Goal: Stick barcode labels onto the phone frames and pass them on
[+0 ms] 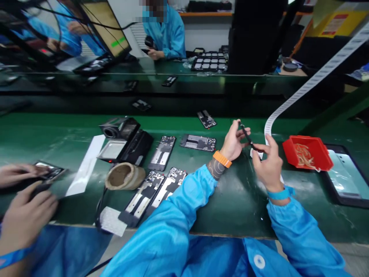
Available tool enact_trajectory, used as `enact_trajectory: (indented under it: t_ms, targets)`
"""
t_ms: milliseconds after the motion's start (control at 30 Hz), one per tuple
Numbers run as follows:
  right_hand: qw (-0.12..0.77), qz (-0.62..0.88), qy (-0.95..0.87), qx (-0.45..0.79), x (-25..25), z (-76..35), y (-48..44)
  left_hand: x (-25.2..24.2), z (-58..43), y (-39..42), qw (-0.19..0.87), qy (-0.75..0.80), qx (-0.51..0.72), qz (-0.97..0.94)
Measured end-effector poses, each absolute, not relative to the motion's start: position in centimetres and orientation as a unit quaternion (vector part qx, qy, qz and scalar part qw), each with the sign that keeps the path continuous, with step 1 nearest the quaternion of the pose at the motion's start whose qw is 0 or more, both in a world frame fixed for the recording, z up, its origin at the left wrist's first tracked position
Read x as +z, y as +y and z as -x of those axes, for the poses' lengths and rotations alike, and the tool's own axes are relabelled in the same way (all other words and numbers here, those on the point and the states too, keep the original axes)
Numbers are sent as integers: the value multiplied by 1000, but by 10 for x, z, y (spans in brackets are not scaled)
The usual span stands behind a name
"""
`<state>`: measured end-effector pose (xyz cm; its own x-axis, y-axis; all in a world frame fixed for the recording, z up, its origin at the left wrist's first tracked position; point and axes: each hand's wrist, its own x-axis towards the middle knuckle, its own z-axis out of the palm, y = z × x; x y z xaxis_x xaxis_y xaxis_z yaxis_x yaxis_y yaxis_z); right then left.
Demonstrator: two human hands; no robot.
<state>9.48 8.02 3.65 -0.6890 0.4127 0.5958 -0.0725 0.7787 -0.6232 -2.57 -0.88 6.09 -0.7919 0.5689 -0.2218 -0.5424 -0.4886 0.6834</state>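
Note:
My left hand (234,141), with an orange band at the wrist, pinches the upper end of a thin black strip (247,137) above the green bench. My right hand (268,164) pinches the strip's lower end, fingers closed on it. Both hands hover beside a white perforated tape (311,82) that runs in from the upper right. Several open phone frames lie to the left: one (198,142) near my left hand, one (162,152) farther left, and a pair (157,191) by my left sleeve.
A red bin (308,152) with thin pale parts sits right of my hands, a dark tray (346,175) beyond it. A black fixture (125,140) and a tan tape roll (124,176) stand at left. A co-worker's hands (24,200) work at far left; another person sits opposite.

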Motion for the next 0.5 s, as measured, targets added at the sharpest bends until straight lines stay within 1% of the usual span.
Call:
enact_trajectory:
  t_ms: [100, 200, 300, 367, 433, 500]
  targets:
    - [397, 65, -883, 242, 37, -95, 102, 70, 59, -27, 440, 486, 753, -57]
    - [401, 4, -893, 204, 35, -94, 116, 73, 86, -36, 469, 601, 637, -114]
    - [411, -36, -894, 174, 32, -92, 122, 70, 97, -35, 528, 607, 562, -192]
    - [414, -37, -894, 168, 31, -92, 124, 67, 103, -32, 557, 583, 541, -240]
    - [407, 1, -894, 185, 30, -93, 125, 64, 116, -29, 524, 581, 559, -275]
    - [397, 68, -890, 214, 32, -95, 127, 62, 143, -23, 431, 619, 595, -278]
